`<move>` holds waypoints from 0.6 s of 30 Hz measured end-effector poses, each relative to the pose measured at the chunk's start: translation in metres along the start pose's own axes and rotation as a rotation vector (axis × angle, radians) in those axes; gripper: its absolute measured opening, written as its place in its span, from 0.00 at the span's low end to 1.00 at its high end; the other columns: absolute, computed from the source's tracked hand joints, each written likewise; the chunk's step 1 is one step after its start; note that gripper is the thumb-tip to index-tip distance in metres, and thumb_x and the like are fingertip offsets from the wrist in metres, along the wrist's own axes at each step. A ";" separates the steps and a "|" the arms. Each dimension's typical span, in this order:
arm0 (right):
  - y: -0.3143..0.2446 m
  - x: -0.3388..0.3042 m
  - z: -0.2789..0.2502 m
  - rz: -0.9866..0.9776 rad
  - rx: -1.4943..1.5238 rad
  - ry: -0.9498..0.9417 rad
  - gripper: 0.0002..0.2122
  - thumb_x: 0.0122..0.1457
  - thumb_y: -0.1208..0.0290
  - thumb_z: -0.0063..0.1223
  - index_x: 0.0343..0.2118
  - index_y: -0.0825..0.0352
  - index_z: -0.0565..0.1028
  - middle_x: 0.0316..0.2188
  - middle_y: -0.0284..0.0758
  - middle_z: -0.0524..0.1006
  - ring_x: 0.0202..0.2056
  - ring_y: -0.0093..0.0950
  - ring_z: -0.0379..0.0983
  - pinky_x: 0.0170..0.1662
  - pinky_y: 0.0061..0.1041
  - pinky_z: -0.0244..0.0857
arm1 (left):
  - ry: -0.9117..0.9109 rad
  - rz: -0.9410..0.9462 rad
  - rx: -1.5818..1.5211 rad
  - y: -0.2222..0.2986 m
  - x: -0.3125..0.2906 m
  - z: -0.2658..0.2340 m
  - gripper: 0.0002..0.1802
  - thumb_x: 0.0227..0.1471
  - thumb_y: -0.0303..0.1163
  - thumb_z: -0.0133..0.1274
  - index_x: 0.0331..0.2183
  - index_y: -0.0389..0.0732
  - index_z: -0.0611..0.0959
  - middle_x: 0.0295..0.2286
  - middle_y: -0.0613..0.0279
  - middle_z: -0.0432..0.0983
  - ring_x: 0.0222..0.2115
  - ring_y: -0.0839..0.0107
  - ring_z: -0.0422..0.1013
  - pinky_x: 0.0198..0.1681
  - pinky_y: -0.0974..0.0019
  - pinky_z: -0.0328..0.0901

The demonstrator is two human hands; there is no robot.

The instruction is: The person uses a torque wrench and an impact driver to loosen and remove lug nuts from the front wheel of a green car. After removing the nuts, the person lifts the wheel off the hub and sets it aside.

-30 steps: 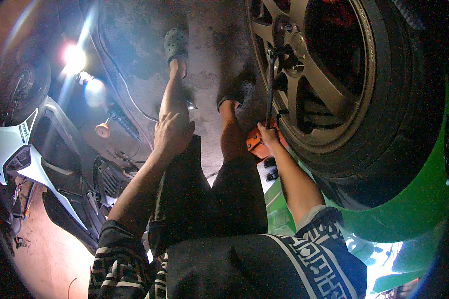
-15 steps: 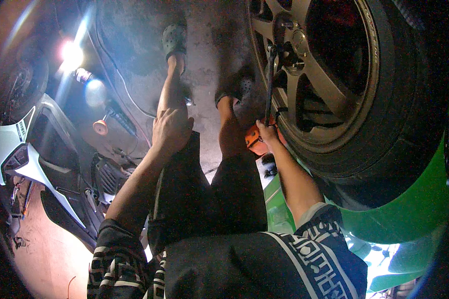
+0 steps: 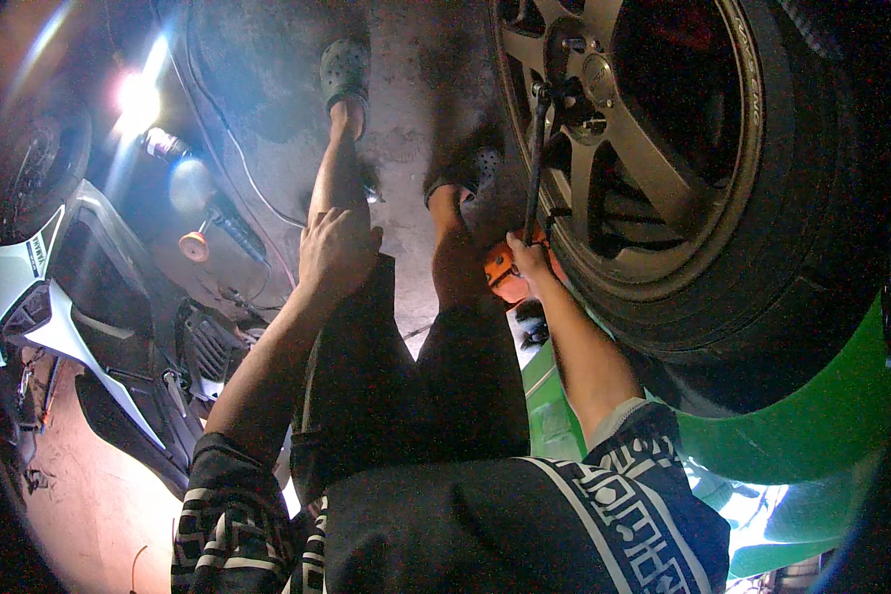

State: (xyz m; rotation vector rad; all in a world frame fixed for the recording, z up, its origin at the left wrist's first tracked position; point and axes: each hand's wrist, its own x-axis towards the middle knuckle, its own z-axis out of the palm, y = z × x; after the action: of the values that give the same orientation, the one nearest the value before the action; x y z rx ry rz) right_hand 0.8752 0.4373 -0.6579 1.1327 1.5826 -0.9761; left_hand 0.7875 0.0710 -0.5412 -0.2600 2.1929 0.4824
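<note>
While the view shifts, the right hand (image 3: 530,255) stays on the wrench (image 3: 536,168)

Not a lot in it over the last second, but watch the edges: the wheel (image 3: 653,178) slides a touch up and right, the motorcycle (image 3: 64,322) drifts left, and that looks like the wearer's head moving, not the work. The wrench keeps nearly the same slant, its top end beside the hub (image 3: 597,74), its handle running down across the wheel's near edge. Is that end seated on anything? Too dark to tell.

And the right hand? Wrapped around the bottom of the handle, a firm grip by the look of it, with an orange thing (image 3: 505,272) just beside it, partly hidden. Across the way, the left hand (image 3: 332,247) lies over the left leg (image 3: 337,163) near the knee, fingers loosely draped, no tool in it, no change there either.

So what does it mean? No clear swing of the handle shows, so the job at the wheel seems to stand where it stood: perhaps effort going in, no turn coming out. Green bodywork (image 3: 782,436) curves past the tyre (image 3: 812,247), and the lamp (image 3: 139,102) glares at upper left.
</note>
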 end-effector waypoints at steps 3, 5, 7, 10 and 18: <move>-0.006 -0.003 -0.001 0.078 0.020 -0.033 0.33 0.58 0.58 0.55 0.62 0.70 0.60 0.60 0.41 0.64 0.61 0.37 0.59 0.63 0.33 0.50 | 0.021 0.019 0.002 0.001 0.000 -0.001 0.17 0.51 0.47 0.54 0.39 0.47 0.81 0.42 0.55 0.75 0.48 0.53 0.67 0.49 0.50 0.62; -0.008 -0.004 0.000 0.091 -0.001 -0.020 0.32 0.58 0.57 0.55 0.61 0.71 0.61 0.60 0.42 0.65 0.60 0.38 0.60 0.63 0.33 0.51 | -0.032 0.000 -0.007 0.004 0.000 -0.005 0.20 0.52 0.48 0.53 0.40 0.44 0.81 0.43 0.53 0.74 0.49 0.52 0.66 0.52 0.49 0.61; -0.008 -0.003 0.000 0.091 -0.021 -0.019 0.31 0.58 0.57 0.55 0.60 0.71 0.62 0.59 0.42 0.66 0.60 0.38 0.60 0.62 0.34 0.52 | -0.118 -0.032 -0.021 0.006 0.001 -0.010 0.26 0.53 0.50 0.50 0.43 0.38 0.79 0.45 0.50 0.73 0.53 0.52 0.65 0.56 0.48 0.58; -0.007 0.000 0.003 -0.002 -0.071 0.050 0.30 0.58 0.57 0.55 0.59 0.71 0.65 0.59 0.42 0.66 0.60 0.39 0.61 0.62 0.34 0.53 | -0.113 -0.049 -0.047 0.010 0.001 -0.014 0.25 0.52 0.50 0.51 0.42 0.38 0.79 0.44 0.49 0.73 0.52 0.52 0.65 0.56 0.49 0.58; -0.018 -0.009 -0.012 0.196 -0.082 -0.047 0.25 0.54 0.53 0.60 0.50 0.62 0.70 0.27 0.26 0.67 0.24 0.19 0.63 0.23 0.21 0.59 | -0.018 0.027 -0.082 0.008 -0.003 -0.013 0.22 0.52 0.48 0.52 0.41 0.40 0.80 0.41 0.49 0.75 0.49 0.51 0.67 0.51 0.49 0.61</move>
State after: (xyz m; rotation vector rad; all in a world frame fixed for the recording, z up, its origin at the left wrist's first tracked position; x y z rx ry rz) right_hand 0.8566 0.4418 -0.6450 1.1744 1.4310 -0.7964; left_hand 0.7778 0.0724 -0.5296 -0.2692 2.1639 0.5880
